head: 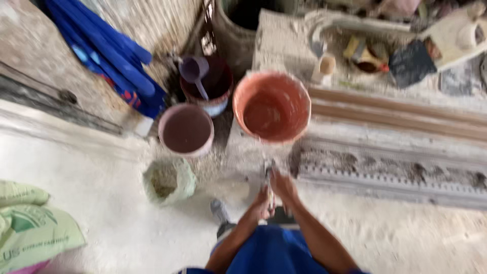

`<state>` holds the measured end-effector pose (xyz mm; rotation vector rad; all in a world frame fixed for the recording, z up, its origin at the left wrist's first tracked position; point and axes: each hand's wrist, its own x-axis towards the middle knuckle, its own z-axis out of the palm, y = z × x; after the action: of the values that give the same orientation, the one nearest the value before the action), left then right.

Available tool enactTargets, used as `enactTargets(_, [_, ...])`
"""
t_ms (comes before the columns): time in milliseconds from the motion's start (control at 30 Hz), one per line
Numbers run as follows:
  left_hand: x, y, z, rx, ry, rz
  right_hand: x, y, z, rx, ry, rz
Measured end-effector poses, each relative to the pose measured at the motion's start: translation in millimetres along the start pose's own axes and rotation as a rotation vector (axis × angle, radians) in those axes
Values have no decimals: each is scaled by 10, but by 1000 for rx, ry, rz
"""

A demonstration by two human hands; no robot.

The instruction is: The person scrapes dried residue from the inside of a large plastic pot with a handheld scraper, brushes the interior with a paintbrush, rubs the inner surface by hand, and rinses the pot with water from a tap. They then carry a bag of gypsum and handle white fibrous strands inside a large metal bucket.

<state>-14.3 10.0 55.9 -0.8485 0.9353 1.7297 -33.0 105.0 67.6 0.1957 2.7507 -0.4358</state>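
Observation:
Both my hands meet low in the middle of the blurred head view, just below an orange-red bucket point(272, 105). My left hand point(262, 204) and my right hand point(283, 187) close together around a thin metal tool point(268, 172) whose tip points up toward a pale block under the bucket. I cannot make out what kind of tool it is. My blue clothing fills the bottom centre.
A pink bucket point(186, 129) with brown liquid stands left of the orange one, and a dark bucket point(210, 86) with a purple scoop point(195, 71) behind it. An open sack of powder point(167, 180) sits on the dusty floor. Green sacks point(30, 228) lie at left, moulded plaster strips point(395, 167) at right.

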Motion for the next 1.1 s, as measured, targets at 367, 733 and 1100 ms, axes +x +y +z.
enactTargets(367, [182, -121, -17, 24, 36, -24, 4, 53, 43, 212, -136, 139])
enactTargets(733, [206, -156, -71, 42, 52, 3, 164, 49, 51, 197, -212, 141])
enactTargets(1100, [214, -107, -121, 61, 17, -12, 5, 63, 154, 147, -204, 81])
